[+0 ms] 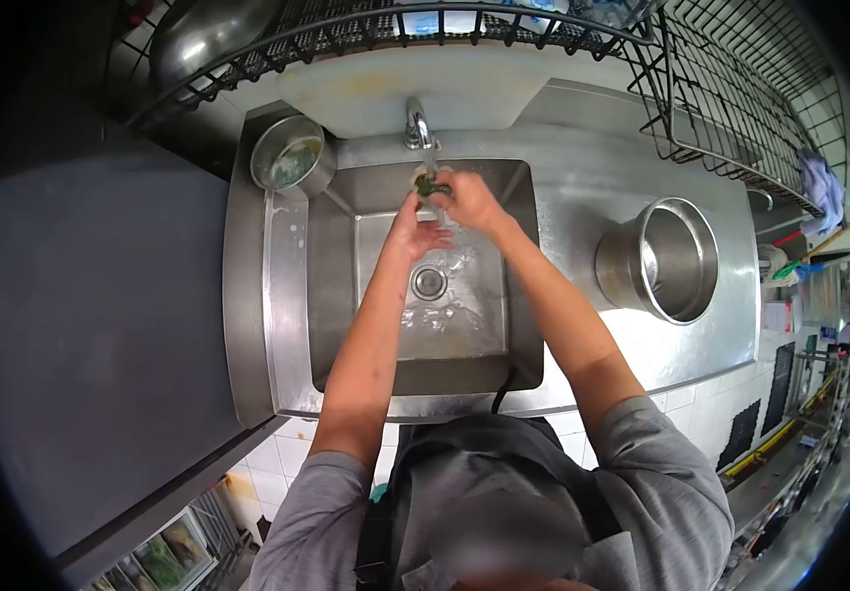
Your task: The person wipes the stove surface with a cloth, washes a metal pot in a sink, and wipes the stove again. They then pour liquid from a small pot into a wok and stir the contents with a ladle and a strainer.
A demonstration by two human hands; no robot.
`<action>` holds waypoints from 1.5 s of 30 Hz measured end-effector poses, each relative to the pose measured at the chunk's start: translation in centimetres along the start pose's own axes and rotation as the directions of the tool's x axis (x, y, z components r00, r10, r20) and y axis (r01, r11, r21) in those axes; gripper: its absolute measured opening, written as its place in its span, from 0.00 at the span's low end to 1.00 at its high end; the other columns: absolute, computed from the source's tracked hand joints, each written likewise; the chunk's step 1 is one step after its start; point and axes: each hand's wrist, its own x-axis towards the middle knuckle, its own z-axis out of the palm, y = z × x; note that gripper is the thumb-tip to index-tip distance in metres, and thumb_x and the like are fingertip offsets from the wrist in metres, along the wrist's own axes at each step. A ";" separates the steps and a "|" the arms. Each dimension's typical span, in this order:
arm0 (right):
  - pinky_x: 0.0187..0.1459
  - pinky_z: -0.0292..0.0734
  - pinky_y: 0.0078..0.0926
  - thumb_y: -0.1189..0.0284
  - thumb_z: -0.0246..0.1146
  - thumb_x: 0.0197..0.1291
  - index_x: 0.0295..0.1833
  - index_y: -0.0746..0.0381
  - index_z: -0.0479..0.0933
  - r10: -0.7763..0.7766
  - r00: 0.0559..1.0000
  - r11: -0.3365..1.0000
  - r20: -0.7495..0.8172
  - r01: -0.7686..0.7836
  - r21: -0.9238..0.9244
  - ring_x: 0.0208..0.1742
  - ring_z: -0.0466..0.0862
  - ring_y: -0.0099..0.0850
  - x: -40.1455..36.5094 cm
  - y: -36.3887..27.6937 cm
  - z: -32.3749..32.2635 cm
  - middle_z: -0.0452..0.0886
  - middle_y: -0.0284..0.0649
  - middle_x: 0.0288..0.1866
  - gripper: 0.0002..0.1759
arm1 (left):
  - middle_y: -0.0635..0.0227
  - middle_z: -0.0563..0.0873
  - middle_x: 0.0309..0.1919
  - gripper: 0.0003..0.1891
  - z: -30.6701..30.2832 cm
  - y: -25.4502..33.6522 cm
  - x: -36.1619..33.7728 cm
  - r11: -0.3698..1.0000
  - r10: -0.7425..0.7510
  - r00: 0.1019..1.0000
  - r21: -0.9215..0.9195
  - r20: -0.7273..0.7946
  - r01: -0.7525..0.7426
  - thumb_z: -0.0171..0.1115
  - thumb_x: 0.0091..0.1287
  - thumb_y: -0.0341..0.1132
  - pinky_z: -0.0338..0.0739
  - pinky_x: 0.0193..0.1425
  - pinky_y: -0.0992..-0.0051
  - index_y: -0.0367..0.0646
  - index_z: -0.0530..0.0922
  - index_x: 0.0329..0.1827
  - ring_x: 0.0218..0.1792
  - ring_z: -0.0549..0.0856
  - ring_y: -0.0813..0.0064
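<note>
Under the running chrome faucet [417, 126], my right hand [474, 200] grips a small dark green and pale thing [429, 187], its fingers closed around the right side. I cannot tell what kind of thing it is. My left hand [419, 236] is just below and to the left, palm up with fingers spread, its thumb reaching up to the thing's lower edge. Both hands are over the far part of a steel sink [331, 295]. Water runs down past the fingers onto the wet sink floor around the drain [430, 283].
A steel pot [322, 169] with greenish contents stands at the sink's back left corner. To the right, a large steel pot [622, 261] is on the counter. A white board [346, 94] leans behind the faucet, beneath a black wire rack [583, 44].
</note>
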 end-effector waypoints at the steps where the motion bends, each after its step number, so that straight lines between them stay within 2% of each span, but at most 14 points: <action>1: 0.35 0.77 0.38 0.71 0.69 0.53 0.42 0.67 0.80 0.055 0.998 0.997 0.043 -0.058 0.057 0.30 0.82 0.42 -0.5 -1.4 -0.3 0.80 0.50 0.28 0.13 | 0.63 0.84 0.43 0.23 -0.6 -0.3 0.6 0.982 -0.058 0.974 -0.164 0.220 0.096 0.60 0.66 0.53 0.79 0.55 0.53 0.44 0.77 0.53 0.44 0.83 0.64; 4: 0.37 0.80 0.36 0.80 0.66 0.55 0.51 0.64 0.79 0.305 0.915 0.875 0.264 -0.379 0.302 0.35 0.84 0.41 -1.9 -0.7 -0.1 0.82 0.47 0.39 0.16 | 0.65 0.83 0.39 0.14 -1.6 1.4 5.8 0.970 0.026 0.981 -0.242 0.190 0.021 0.59 0.69 0.45 0.82 0.48 0.55 0.45 0.76 0.48 0.41 0.84 0.64; 7: 0.42 0.81 0.32 0.85 0.63 0.53 0.66 0.61 0.69 0.566 0.822 0.509 0.061 -0.407 0.758 0.43 0.83 0.44 -2.7 -2.7 -0.6 0.75 0.49 0.56 0.31 | 0.62 0.82 0.38 0.06 0.8 1.3 5.3 0.964 0.235 0.972 -0.124 -0.019 -0.235 0.58 0.69 0.32 0.84 0.43 0.62 0.39 0.75 0.43 0.38 0.85 0.65; 10: 0.49 0.80 0.36 0.87 0.62 0.49 0.74 0.60 0.58 -0.036 0.989 0.999 -0.140 0.032 -0.029 0.53 0.80 0.49 -2.7 -3.1 -1.6 0.65 0.53 0.66 0.43 | 0.60 0.82 0.38 0.06 2.6 0.7 5.5 0.862 0.500 0.810 0.092 -0.306 -0.498 0.57 0.67 0.23 0.84 0.40 0.66 0.35 0.74 0.45 0.36 0.84 0.67; 13: 0.47 0.81 0.46 0.83 0.60 0.50 0.70 0.60 0.62 -0.002 0.993 0.948 -0.121 -0.036 -0.317 0.51 0.80 0.55 -1.9 -3.9 1.1 0.70 0.54 0.61 0.37 | 0.62 0.82 0.38 0.05 4.8 0.2 4.4 0.778 0.562 0.760 -0.103 -0.327 -0.619 0.56 0.68 0.23 0.82 0.40 0.68 0.34 0.74 0.45 0.36 0.84 0.68; 16: 0.46 0.80 0.46 0.75 0.59 0.55 0.52 0.63 0.74 0.360 0.932 0.872 -0.047 -0.354 -0.338 0.47 0.82 0.52 0.5 -1.8 2.2 0.79 0.54 0.50 0.17 | 0.63 0.82 0.38 0.06 6.5 0.3 2.5 0.623 0.748 0.590 0.016 -0.304 -0.782 0.56 0.69 0.24 0.80 0.41 0.72 0.33 0.74 0.46 0.35 0.83 0.71; 20: 0.43 0.79 0.49 0.73 0.64 0.52 0.48 0.66 0.78 0.127 0.992 0.948 0.016 -0.116 -0.296 0.39 0.83 0.56 0.8 -0.2 2.1 0.83 0.50 0.30 0.17 | 0.66 0.81 0.37 0.07 4.5 0.4 2.8 0.579 0.810 0.581 0.249 -0.071 -0.777 0.56 0.69 0.24 0.77 0.41 0.75 0.34 0.75 0.48 0.35 0.80 0.77; 22: 0.45 0.79 0.49 0.73 0.65 0.51 0.51 0.67 0.76 0.342 0.891 0.939 0.298 -0.337 -0.072 0.42 0.83 0.55 1.0 -0.4 0.1 0.83 0.53 0.36 0.20 | 0.66 0.81 0.38 0.08 4.3 0.7 1.2 0.428 0.824 0.560 0.557 0.083 -0.712 0.56 0.69 0.23 0.76 0.41 0.76 0.34 0.76 0.49 0.34 0.79 0.78; 23: 0.46 0.78 0.48 0.73 0.66 0.51 0.53 0.68 0.75 0.410 0.797 0.886 0.444 -0.464 0.014 0.44 0.83 0.55 0.8 -0.7 -0.4 0.83 0.54 0.40 0.22 | 0.66 0.81 0.37 0.08 3.9 0.3 1.6 0.529 0.806 0.591 0.463 -0.013 -0.711 0.56 0.69 0.23 0.76 0.41 0.76 0.34 0.76 0.49 0.34 0.79 0.78; 26: 0.47 0.78 0.48 0.74 0.67 0.50 0.58 0.67 0.71 0.024 0.973 0.993 -0.231 -0.050 -0.107 0.49 0.81 0.53 -1.7 -2.8 0.6 0.81 0.55 0.46 0.27 | 0.66 0.81 0.37 0.09 3.9 0.5 3.5 0.693 0.721 0.662 0.203 -0.203 -0.692 0.55 0.69 0.23 0.77 0.40 0.76 0.35 0.76 0.51 0.35 0.80 0.77; 29: 0.47 0.77 0.48 0.73 0.65 0.53 0.61 0.65 0.68 -0.045 0.974 0.950 -0.223 -0.028 -0.312 0.53 0.80 0.52 -1.8 -4.7 1.5 0.78 0.56 0.51 0.28 | 0.65 0.81 0.38 0.07 4.7 0.0 3.2 0.708 0.698 0.677 0.079 -0.236 -0.702 0.52 0.72 0.24 0.78 0.39 0.74 0.35 0.75 0.50 0.36 0.81 0.76; 32: 0.48 0.77 0.49 0.75 0.66 0.50 0.66 0.67 0.63 0.214 0.953 0.915 -0.215 -0.272 -0.296 0.48 0.81 0.56 -0.9 -4.2 2.3 0.80 0.57 0.45 0.36 | 0.65 0.80 0.35 0.05 5.6 0.2 1.5 0.640 0.734 0.633 -0.060 -0.247 -0.766 0.52 0.73 0.26 0.78 0.36 0.73 0.36 0.74 0.47 0.31 0.80 0.75; 35: 0.48 0.77 0.52 0.74 0.64 0.53 0.59 0.68 0.68 0.407 0.908 0.885 -0.099 -0.419 -0.201 0.47 0.82 0.58 -1.2 -3.2 4.3 0.81 0.59 0.44 0.27 | 0.67 0.78 0.28 0.04 4.7 0.6 0.8 0.635 0.731 0.634 -0.090 -0.251 -0.768 0.51 0.74 0.28 0.77 0.31 0.72 0.37 0.73 0.46 0.24 0.78 0.75; 45: 0.42 0.77 0.41 0.78 0.60 0.50 0.46 0.74 0.74 0.401 0.883 0.819 0.246 -0.465 0.335 0.38 0.82 0.42 -6.3 -6.8 9.2 0.79 0.51 0.32 0.17 | 0.72 0.61 0.11 0.10 -3.4 0.3 -5.5 0.856 0.494 0.864 -0.118 -0.098 -0.503 0.53 0.74 0.38 0.64 0.20 0.70 0.40 0.72 0.40 0.13 0.63 0.76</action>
